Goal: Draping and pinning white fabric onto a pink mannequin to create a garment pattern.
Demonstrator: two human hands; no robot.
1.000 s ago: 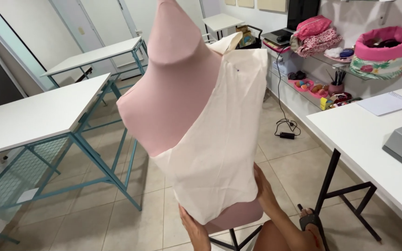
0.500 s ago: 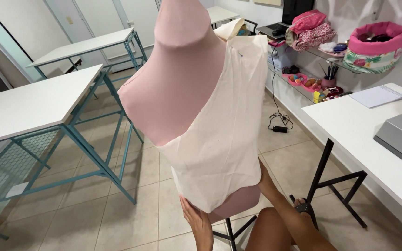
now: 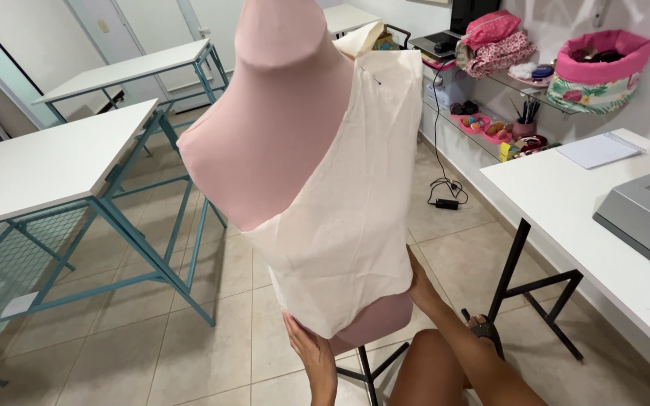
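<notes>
Tables (image 3: 47,162) with white tops and blue metal frames stand at the left on the tiled floor (image 3: 212,301). Near the middle, a pink dress form (image 3: 280,143) rises on a black stand (image 3: 366,372), and a pale cream cloth (image 3: 347,225) is draped across it from its shoulder down past its lower edge. The left hand (image 3: 306,349) lies flat against the bottom front of the form just under the cloth's hem, fingers straight and close together. The right hand (image 3: 417,282) reaches behind the form's lower right side, touching it where the cloth edge hangs; its fingers are hidden, so their state cannot be told. Further right stands a white table (image 3: 566,203) carrying a notepad (image 3: 599,149) and a grey machine (image 3: 648,218).
</notes>
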